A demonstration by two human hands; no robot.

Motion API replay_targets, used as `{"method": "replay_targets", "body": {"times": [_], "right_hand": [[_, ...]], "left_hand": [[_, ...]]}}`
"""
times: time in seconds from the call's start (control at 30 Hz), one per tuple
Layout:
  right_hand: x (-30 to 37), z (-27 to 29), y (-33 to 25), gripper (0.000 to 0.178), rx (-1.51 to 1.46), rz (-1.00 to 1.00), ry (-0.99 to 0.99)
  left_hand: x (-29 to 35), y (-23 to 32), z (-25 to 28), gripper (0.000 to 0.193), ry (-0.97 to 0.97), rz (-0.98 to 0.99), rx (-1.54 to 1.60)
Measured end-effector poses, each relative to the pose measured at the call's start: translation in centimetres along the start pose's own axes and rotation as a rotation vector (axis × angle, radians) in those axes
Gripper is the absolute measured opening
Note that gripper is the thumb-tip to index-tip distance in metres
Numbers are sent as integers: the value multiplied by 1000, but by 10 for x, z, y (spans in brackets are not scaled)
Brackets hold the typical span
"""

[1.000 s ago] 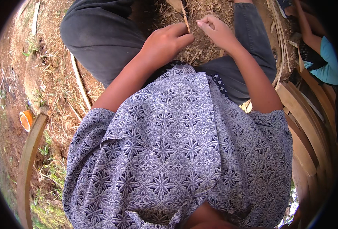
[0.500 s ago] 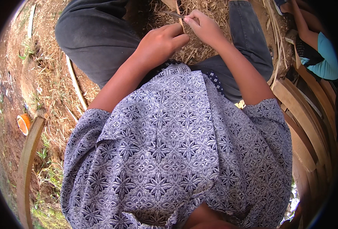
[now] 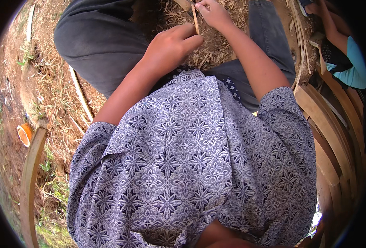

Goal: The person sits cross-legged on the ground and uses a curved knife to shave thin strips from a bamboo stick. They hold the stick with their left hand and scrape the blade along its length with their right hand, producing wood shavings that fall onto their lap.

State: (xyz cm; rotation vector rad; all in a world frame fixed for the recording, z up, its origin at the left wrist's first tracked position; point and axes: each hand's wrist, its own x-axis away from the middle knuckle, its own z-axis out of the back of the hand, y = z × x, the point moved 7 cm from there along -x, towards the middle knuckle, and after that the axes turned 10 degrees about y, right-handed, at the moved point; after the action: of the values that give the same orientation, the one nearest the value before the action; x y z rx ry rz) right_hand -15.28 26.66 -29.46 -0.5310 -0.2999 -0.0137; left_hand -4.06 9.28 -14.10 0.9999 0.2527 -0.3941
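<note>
Head view: past our patterned shirt (image 3: pixel 183 144), our left hand (image 3: pixel 172 46) is curled tight, apparently gripping the lower end of a pale strip (image 3: pixel 195 20), fingertips hidden. Our right hand (image 3: pixel 212 11) pinches what looks like a dark blade (image 3: pixel 193 2), mostly cut off by the upper edge. The strip slants between both hands above shavings (image 3: pixel 216 46); we cannot tell whether blade touches it. We judge blade work on the strip in hand; the next move calls for a firm left grip. Farther right are boards (image 3: pixel 324 132) and a person (image 3: pixel 358 62).
</note>
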Motion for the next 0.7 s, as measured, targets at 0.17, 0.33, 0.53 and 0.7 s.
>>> {"method": "replay_targets", "body": {"times": [0.17, 0.33, 0.53, 0.7], "right_hand": [[9, -3, 30, 28, -277, -18, -69], [62, 49, -19, 31, -354, -185, -338], [74, 50, -18, 29, -286, -24, -336], [74, 66, -26, 31, -138, 106, -288]], "left_hand": [[-5, 9, 7, 22, 65, -92, 12], [-12, 34, 15, 21, 113, -179, -27], [-13, 16, 7, 22, 88, -110, -20], [-7, 13, 1, 28, 52, -57, -34]]}}
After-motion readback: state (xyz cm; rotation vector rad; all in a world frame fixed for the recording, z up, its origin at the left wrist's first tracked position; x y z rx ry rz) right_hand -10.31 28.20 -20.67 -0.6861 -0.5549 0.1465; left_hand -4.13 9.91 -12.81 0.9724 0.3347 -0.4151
